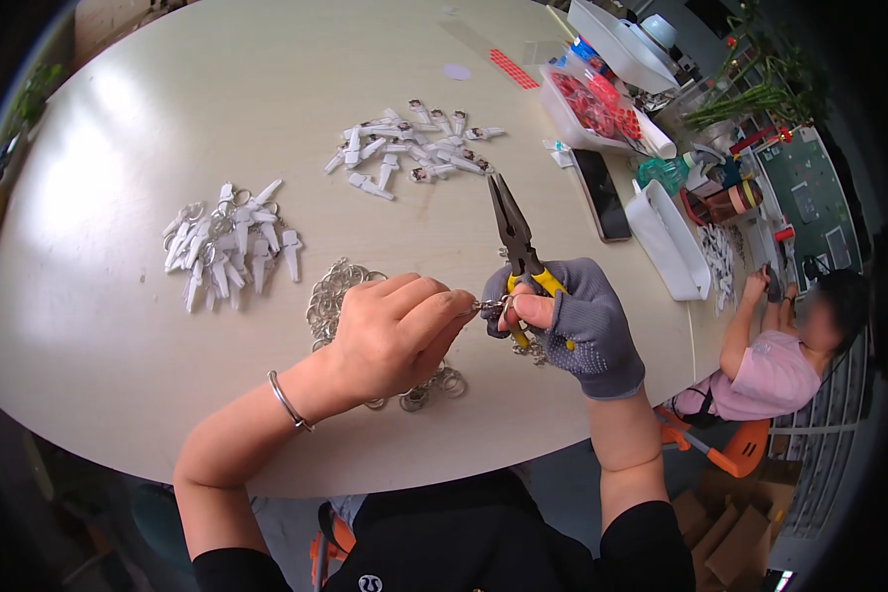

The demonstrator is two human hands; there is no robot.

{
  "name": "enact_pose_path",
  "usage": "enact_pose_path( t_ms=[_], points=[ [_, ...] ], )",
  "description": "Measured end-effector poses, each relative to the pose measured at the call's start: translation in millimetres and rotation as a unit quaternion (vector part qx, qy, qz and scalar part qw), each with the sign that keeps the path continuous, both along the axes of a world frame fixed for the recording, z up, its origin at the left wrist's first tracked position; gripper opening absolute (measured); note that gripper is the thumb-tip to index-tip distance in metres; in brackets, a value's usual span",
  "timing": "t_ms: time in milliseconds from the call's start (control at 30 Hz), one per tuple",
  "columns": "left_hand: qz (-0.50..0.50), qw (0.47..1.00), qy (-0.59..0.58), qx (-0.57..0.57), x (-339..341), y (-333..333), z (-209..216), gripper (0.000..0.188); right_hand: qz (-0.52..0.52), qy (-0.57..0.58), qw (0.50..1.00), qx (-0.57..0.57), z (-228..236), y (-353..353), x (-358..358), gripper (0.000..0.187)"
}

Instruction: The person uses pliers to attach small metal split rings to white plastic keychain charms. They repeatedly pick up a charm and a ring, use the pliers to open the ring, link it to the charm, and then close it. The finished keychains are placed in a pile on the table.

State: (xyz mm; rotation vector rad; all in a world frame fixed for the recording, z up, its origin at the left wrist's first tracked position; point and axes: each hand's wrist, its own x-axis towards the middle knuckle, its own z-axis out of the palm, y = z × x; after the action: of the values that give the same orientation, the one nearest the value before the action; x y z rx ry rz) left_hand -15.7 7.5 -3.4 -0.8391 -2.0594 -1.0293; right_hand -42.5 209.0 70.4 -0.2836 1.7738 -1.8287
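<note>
My bare left hand (pixel 400 321) is closed in a pinch on one end of a short metal key chain (pixel 486 306). My right hand (pixel 590 326), in a grey fingerless glove, grips long-nose pliers (pixel 514 227) with yellow handles. The pliers' jaws point away from me, clear of the chain. Between the right thumb and forefinger is the chain's other end, with a ring on it. Loose metal split rings (pixel 337 286) lie beyond my left wrist, and more rings (pixel 451 383) show beneath that hand. Small metal pieces (pixel 535 350) are partly hidden under the right hand.
White plastic tags with rings (pixel 229 247) form a pile at left; more white tags (pixel 405 148) lie farther back. A phone (pixel 602 194), a white tray (pixel 667 242) and a bin of red packets (pixel 592 104) line the right side. A person in pink (pixel 775 375) sits beyond.
</note>
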Motion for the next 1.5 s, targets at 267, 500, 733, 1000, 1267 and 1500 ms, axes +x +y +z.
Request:
enact_pose_path(
  t_ms=[267,500,733,1000,1267,1500],
  points=[
    [-0.009,1.0,-0.002,-0.014,1,-2,1,0.024,-0.01,0.0,1.0,-0.005,-2,0,1,0.021],
    [0.011,0.999,0.029,0.007,-1,-1,3,0.02,-0.012,0.013,1.0,0.001,-6,6,2,0.021],
    [0.014,0.999,0.039,-0.009,-1,-1,5,0.02,-0.012,0.023,0.999,0.022,-7,8,7,0.02],
    [0.018,0.998,0.052,-0.032,1,-2,6,0.02,-0.015,0.034,0.999,0.009,-6,7,6,0.02],
    [0.015,0.998,0.055,-0.031,1,-3,8,0.02,-0.013,0.039,0.999,0.019,-5,8,5,0.019],
    [0.007,0.991,0.134,-0.01,0,-10,10,0.034,0.016,0.332,0.937,0.102,-13,24,16,0.017]
  ],
)
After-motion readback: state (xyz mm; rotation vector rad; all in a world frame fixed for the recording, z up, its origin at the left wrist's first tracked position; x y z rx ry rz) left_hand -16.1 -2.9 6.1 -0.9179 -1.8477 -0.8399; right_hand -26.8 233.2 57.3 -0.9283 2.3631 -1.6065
